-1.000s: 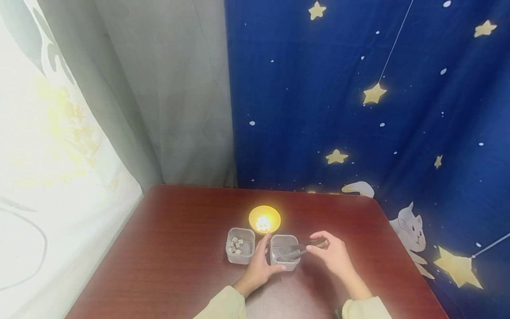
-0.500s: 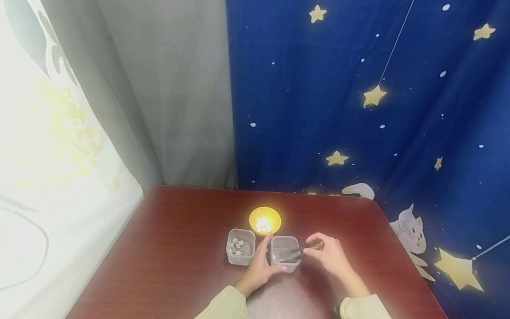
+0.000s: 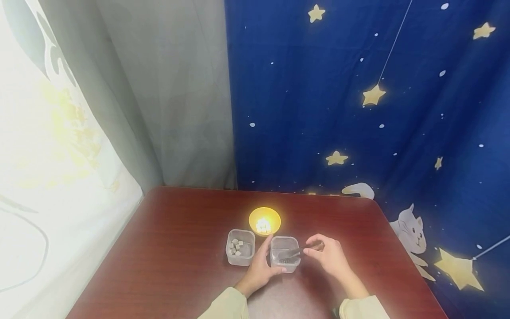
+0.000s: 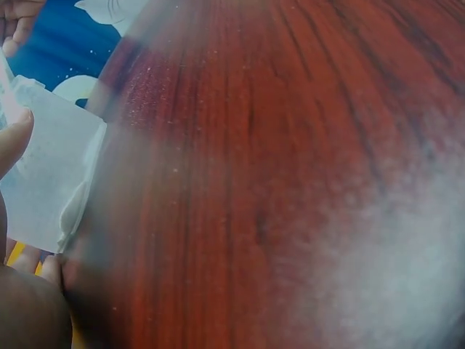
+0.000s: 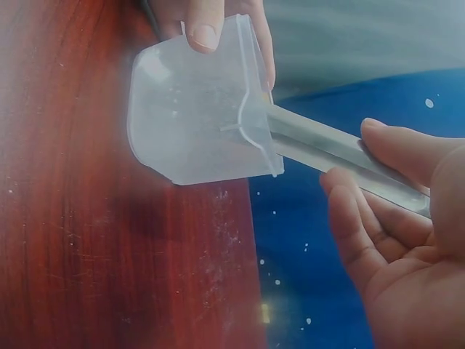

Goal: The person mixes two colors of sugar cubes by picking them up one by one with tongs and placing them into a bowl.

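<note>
My left hand (image 3: 260, 266) holds a clear square plastic container (image 3: 284, 243) on the table, thumb at its near side and fingers at its left. In the right wrist view, my left thumb presses the wall of this container (image 5: 196, 109). My right hand (image 3: 330, 256) pinches a pair of metal tongs (image 5: 341, 153) between thumb and fingers. The tips of the tongs reach down inside the container, near some small dark bits too small to make out. In the left wrist view, part of the left hand (image 4: 29, 305) shows beside the container (image 4: 54, 167).
Left of my left hand stands a second clear container (image 3: 241, 259) with several small pale cubes (image 3: 236, 246). Behind the two is a yellow bowl (image 3: 275, 213) holding bright white pieces. A dark red wooden table (image 3: 191, 221) lies beneath, with curtains (image 3: 303, 110) beyond its far edge.
The right hand has shifted slightly left, and the arms of the tongs, apart one second ago, now look closer together. The left hand keeps its hold on the container.
</note>
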A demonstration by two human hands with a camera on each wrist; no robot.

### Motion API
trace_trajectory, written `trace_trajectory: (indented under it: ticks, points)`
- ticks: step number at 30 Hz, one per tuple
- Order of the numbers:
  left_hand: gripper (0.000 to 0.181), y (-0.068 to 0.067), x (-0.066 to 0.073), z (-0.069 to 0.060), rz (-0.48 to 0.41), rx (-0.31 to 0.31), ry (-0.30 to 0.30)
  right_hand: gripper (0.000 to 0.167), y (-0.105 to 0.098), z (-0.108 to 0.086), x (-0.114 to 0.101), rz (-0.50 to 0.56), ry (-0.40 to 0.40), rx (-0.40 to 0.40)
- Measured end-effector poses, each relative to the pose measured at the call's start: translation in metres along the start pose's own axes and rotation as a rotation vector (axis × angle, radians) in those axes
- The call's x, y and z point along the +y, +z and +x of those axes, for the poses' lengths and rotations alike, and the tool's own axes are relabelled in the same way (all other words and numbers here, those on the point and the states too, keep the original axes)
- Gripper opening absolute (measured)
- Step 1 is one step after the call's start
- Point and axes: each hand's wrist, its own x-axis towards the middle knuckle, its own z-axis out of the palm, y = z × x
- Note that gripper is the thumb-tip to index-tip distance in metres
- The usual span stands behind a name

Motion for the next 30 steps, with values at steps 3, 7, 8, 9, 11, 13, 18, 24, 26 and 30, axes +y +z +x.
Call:
trace_trajectory:
  ticks: [3,7,8,9,11,13,18,24,26,30]
  points:
    - [0.106,0.0002,-0.0011,-0.0009,-0.01,0.006,0.003,0.02,0.0008,-0.0014,0.0006,-0.003,0.001,0.017]
    - [0.105,0.0002,-0.0015,-0.0024,-0.021,0.012,0.004,0.02,0.0016,-0.002,0.0018,0.0,-0.003,0.032]
    - [0.105,0.0003,-0.0018,-0.0027,-0.024,0.013,0.002,0.02,0.0018,-0.0021,0.0021,0.0,-0.004,0.034]
    - [0.105,0.0004,-0.0021,-0.0031,-0.026,0.014,0.001,0.02,0.002,-0.0022,0.0025,0.0,-0.004,0.037]
    - [0.105,0.0006,-0.0029,-0.0034,-0.03,0.015,-0.002,0.02,0.002,-0.0025,0.0026,-0.001,-0.008,0.048]
    - [0.105,0.0009,-0.0034,-0.0035,-0.031,0.017,-0.006,0.019,0.0017,-0.0034,0.0018,0.009,-0.014,0.062]
    - [0.104,0.001,-0.0039,-0.0041,-0.033,0.023,-0.028,0.018,0.0001,-0.0038,-0.0008,0.058,-0.003,0.106]
    - [0.104,0.0012,-0.0046,-0.0049,-0.049,0.038,-0.029,0.017,-0.0002,-0.0043,0.0007,0.18,0.034,0.167]
    - [0.104,0.0013,-0.0044,-0.005,-0.045,0.04,-0.029,0.017,-0.0005,-0.0045,0.001,0.217,0.037,0.184]
    - [0.104,0.0013,-0.0039,-0.005,-0.034,0.038,-0.029,0.018,-0.0015,-0.004,0.0011,0.25,0.048,0.222]
